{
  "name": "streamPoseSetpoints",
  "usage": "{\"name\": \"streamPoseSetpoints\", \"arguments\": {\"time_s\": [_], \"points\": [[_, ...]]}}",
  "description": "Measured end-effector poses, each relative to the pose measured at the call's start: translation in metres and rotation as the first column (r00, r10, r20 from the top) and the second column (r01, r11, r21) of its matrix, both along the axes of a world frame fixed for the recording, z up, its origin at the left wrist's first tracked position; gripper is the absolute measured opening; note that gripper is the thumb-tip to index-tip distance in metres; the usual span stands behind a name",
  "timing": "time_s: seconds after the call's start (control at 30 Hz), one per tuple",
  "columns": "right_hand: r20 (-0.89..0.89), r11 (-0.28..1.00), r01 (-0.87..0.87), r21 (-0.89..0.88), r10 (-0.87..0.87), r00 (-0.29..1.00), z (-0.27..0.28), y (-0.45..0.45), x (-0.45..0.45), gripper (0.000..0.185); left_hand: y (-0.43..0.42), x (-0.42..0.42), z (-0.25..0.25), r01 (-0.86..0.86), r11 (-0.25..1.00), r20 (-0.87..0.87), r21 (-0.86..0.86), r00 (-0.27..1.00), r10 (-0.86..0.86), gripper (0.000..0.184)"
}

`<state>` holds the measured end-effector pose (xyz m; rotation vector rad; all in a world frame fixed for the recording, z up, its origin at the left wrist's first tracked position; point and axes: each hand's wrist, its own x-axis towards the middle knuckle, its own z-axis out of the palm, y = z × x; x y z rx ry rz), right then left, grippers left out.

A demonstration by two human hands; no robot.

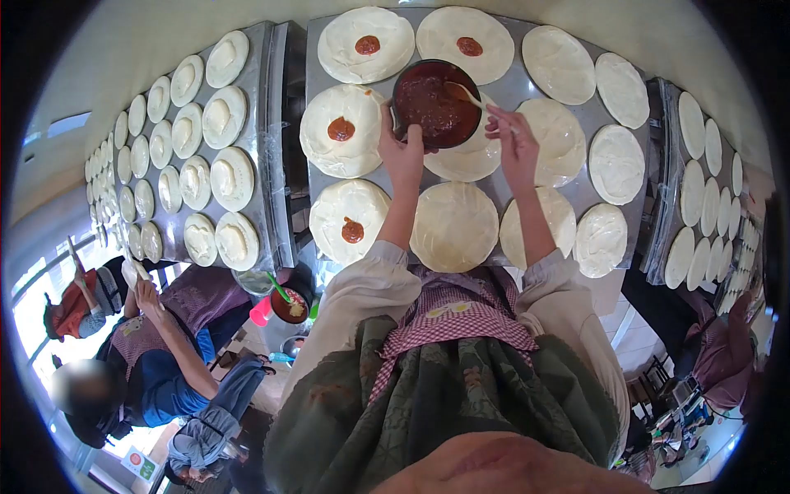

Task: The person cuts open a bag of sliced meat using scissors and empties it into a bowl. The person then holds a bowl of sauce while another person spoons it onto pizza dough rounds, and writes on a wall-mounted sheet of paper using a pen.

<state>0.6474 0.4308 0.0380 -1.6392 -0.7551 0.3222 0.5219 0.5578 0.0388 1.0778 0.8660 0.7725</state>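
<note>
A dark bowl of red sauce [428, 111] is tilted above the metal table, gripped at its lower left rim by my left hand [403, 152]. My right hand [515, 144] holds a light-coloured spoon [471, 97], whose end dips into the sauce. Under the bowl lies a round dough base with a pale spread [465, 160], partly hidden. Red sauce sits in the middle of several bases, among them the one left of the bowl [317, 140] and the one at the lower left [333, 210]. The base nearest my apron [455, 239] carries only the pale spread.
More spread bases stand on a left table [262, 107] and a right table [654, 198]. A co-worker [164, 370] is at the left table, with other people behind. Another person [724, 362] is at the far right. A second bowl [290, 306] with a green utensil sits lower left.
</note>
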Motion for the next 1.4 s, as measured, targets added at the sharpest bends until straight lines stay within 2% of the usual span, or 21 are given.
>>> {"name": "streamPoseSetpoints", "arguments": {"time_s": [0.1, 0.13, 0.23, 0.3, 0.4, 0.5, 0.6, 0.7, 0.73, 0.83, 0.87, 0.93, 1.03, 1.13, 1.23, 1.3, 1.33, 1.4], "points": [[-0.244, 0.988, 0.142, 0.058, -0.124, 0.962, -0.014, 0.001, -0.026, 0.031, -0.009, -0.003, 0.01, 0.054, 0.985, -0.033, 0.162, 0.998, -0.049, 0.063], [-0.402, 0.975, 0.199, 0.095, -0.145, 0.904, -0.017, 0.002, -0.032, 0.029, -0.01, -0.004, 0.01, 0.058, 0.981, -0.051, 0.186, 0.997, -0.049, 0.063], [-0.683, 0.942, 0.289, 0.172, -0.097, 0.724, -0.031, -0.001, -0.041, 0.031, -0.014, -0.01, 0.005, 0.068, 0.963, -0.094, 0.26, 0.995, -0.045, 0.062], [-0.751, 0.936, 0.295, 0.191, -0.055, 0.658, -0.03, -0.003, -0.042, 0.031, -0.016, -0.016, 0.005, 0.065, 0.948, -0.109, 0.311, 0.994, -0.033, 0.061], [-0.797, 0.928, 0.304, 0.214, -0.014, 0.604, -0.027, -0.01, -0.042, 0.031, -0.015, -0.025, 0.013, 0.079, 0.986, -0.057, 0.148, 0.996, -0.072, 0.06], [-0.801, 0.923, 0.28, 0.263, 0.047, 0.596, -0.019, -0.018, -0.042, 0.031, -0.016, -0.034, 0.007, 0.036, 0.996, 0.012, 0.077, 0.999, -0.037, 0.061], [-0.806, 0.917, 0.266, 0.298, 0.092, 0.585, -0.006, -0.023, -0.043, 0.03, -0.016, -0.049, 0.005, -0.017, 1.0, -0.018, -0.003, 1.0, 0.017, 0.062], [-0.786, 0.921, 0.268, 0.282, 0.061, 0.615, -0.005, -0.029, -0.044, 0.031, -0.003, -0.074, -0.032, -0.047, 0.975, -0.003, 0.216, 0.999, 0.049, 0.063], [-0.774, 0.924, 0.271, 0.27, 0.041, 0.632, -0.006, -0.031, -0.044, 0.032, -0.004, -0.086, -0.035, -0.049, 0.991, -0.067, 0.126, 0.996, 0.058, 0.062], [-0.688, 0.952, 0.271, 0.141, -0.102, 0.719, -0.019, -0.034, -0.044, 0.03, -0.009, -0.107, -0.001, -0.079, 0.995, -0.093, -0.056, 0.993, 0.074, 0.062], [-0.588, 0.965, 0.238, 0.11, -0.13, 0.798, -0.025, -0.034, -0.044, 0.03, -0.01, -0.113, 0.001, -0.092, 0.996, -0.107, -0.02, 0.99, 0.089, 0.061], [-0.361, 0.982, 0.184, 0.035, -0.159, 0.919, -0.038, -0.035, -0.046, 0.029, -0.013, -0.122, 0.0, -0.1, 0.993, -0.109, -0.07, 0.99, 0.092, 0.061], [-0.05, 0.986, 0.121, -0.116, -0.128, 0.991, -0.023, -0.038, -0.051, 0.029, -0.018, -0.127, -0.002, -0.078, 0.994, -0.111, -0.076, 0.991, 0.069, 0.061], [-0.227, 0.978, 0.206, 0.017, -0.197, 0.954, -0.02, -0.043, -0.055, 0.029, -0.022, -0.128, -0.02, -0.075, 0.996, -0.126, -0.043, 0.99, 0.07, 0.061], [-0.572, 0.96, 0.239, 0.147, -0.115, 0.812, -0.009, -0.053, -0.058, 0.027, -0.03, -0.12, -0.017, -0.071, 0.997, -0.098, 0.001, 0.993, 0.071, 0.061], [-0.622, 0.971, 0.174, 0.162, -0.036, 0.782, 0.001, -0.055, -0.071, 0.027, -0.037, -0.112, -0.001, -0.062, 0.996, -0.081, 0.057, 0.994, 0.066, 0.061], [-0.644, 0.974, 0.144, 0.173, 0.001, 0.765, 0.005, -0.055, -0.078, 0.028, -0.041, -0.109, 0.01, -0.036, 0.999, -0.047, -0.011, 0.998, 0.035, 0.061], [-0.34, 0.997, 0.031, 0.069, -0.006, 0.94, 0.01, -0.054, -0.09, 0.029, -0.049, -0.106, 0.017, -0.004, 1.0, -0.059, 0.008, 0.998, 0.004, 0.062]]}}
